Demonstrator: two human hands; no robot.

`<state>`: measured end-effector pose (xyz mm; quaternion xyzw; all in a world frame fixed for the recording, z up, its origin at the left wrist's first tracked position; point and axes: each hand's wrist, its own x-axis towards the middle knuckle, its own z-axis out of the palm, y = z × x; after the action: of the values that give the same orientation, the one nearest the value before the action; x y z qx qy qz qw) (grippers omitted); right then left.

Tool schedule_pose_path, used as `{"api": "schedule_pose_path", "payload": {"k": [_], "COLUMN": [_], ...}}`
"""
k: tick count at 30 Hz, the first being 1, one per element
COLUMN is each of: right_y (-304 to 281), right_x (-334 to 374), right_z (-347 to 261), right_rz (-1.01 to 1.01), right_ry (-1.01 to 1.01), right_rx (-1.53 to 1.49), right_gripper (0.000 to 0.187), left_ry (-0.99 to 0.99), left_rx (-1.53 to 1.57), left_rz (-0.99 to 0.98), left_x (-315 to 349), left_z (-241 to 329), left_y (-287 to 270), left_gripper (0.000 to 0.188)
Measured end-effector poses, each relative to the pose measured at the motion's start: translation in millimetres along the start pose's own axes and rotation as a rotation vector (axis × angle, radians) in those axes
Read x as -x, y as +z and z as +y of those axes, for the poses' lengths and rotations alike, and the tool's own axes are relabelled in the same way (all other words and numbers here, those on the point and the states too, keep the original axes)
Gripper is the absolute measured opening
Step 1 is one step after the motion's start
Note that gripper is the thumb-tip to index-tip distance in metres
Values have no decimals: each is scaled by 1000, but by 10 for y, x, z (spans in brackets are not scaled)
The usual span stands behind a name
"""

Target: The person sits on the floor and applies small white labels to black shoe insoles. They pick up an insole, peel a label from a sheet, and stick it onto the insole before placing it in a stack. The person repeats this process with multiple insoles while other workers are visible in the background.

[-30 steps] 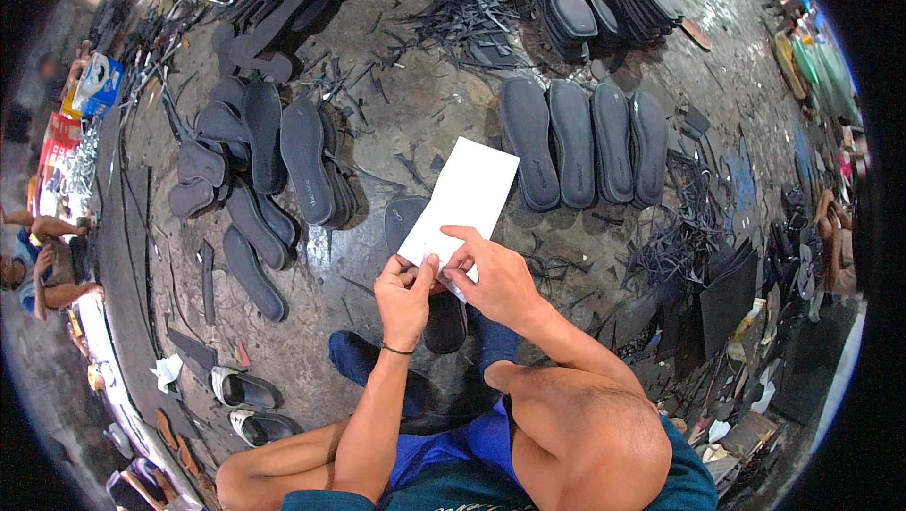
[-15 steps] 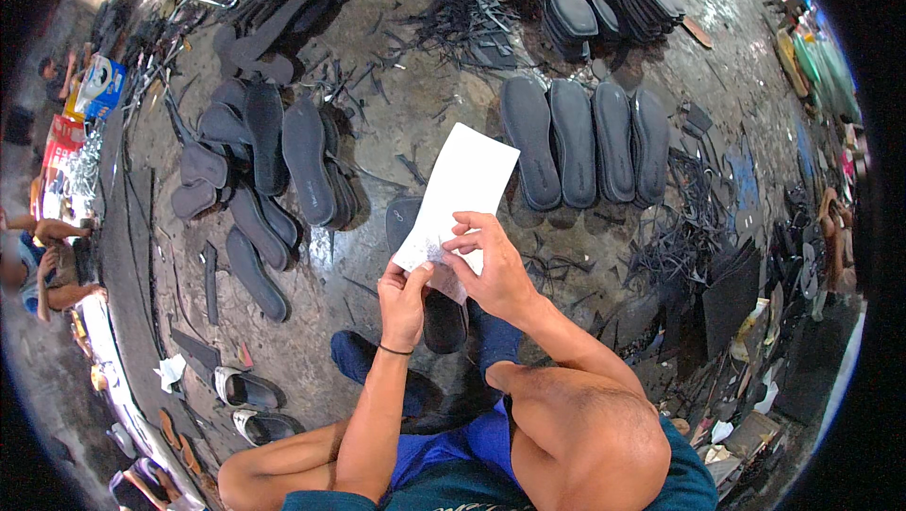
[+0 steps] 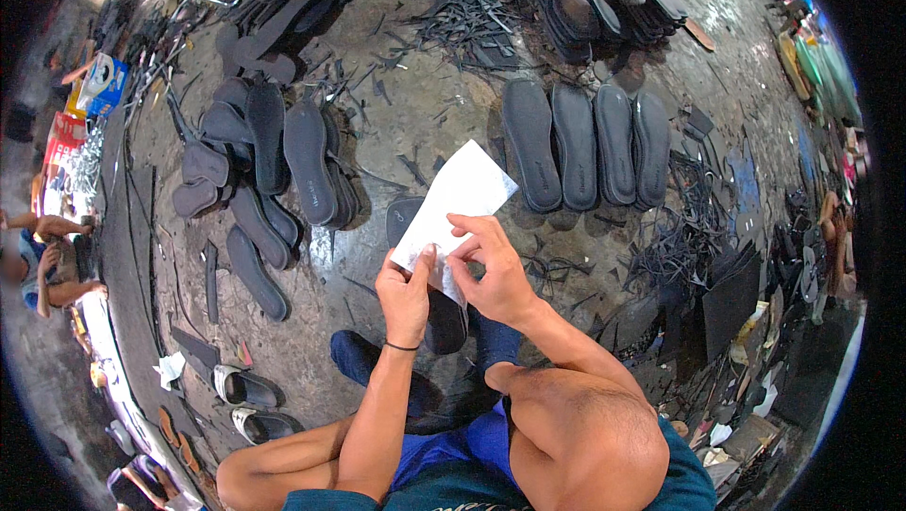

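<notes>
Step in hand: While you sat over the floor (image 3: 406, 124), you were working the near end of a white paper sheet (image 3: 460, 200) between both hands, which I judged to be a peeling or separating step at its lower edge.
Left hand: your left hand (image 3: 406, 292) was pinched shut on the sheet's near corner, thumb on top.
Right hand: your right hand (image 3: 493, 270) was closed on the same edge just beside it, fingertips curled in.
Next move: it seemed to call for a firm pinch and a slow, even pull.
Sheet: flat, plain white, uncreased, tilted away from you, held above a dark sole (image 3: 404, 217).
Nearby: a row of four dark soles (image 3: 585, 145) lay towards the floor's far edge.
</notes>
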<state>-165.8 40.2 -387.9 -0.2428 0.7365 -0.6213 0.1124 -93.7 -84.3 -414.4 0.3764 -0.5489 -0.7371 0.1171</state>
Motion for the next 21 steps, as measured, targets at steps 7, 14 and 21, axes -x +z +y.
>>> {"api": "schedule_pose_path", "payload": {"k": [7,14,21], "right_y": [-3,-4,-20], "right_x": [0,-24,-27], "right_z": [71,44,-47], "right_rz": [-26,-51,-42], "right_ry": [8,-88,-163], "right_rx": [-38,141,231], "right_gripper": [67,64,57], "left_ry": [4,36,158], "left_rx": [88,-46,-179], "left_rz": [-72,-237,-138], "left_x": [12,134,196], "left_z": [28,202,215], "left_y": [-26,-47,72], "left_gripper": [27,53,58]}}
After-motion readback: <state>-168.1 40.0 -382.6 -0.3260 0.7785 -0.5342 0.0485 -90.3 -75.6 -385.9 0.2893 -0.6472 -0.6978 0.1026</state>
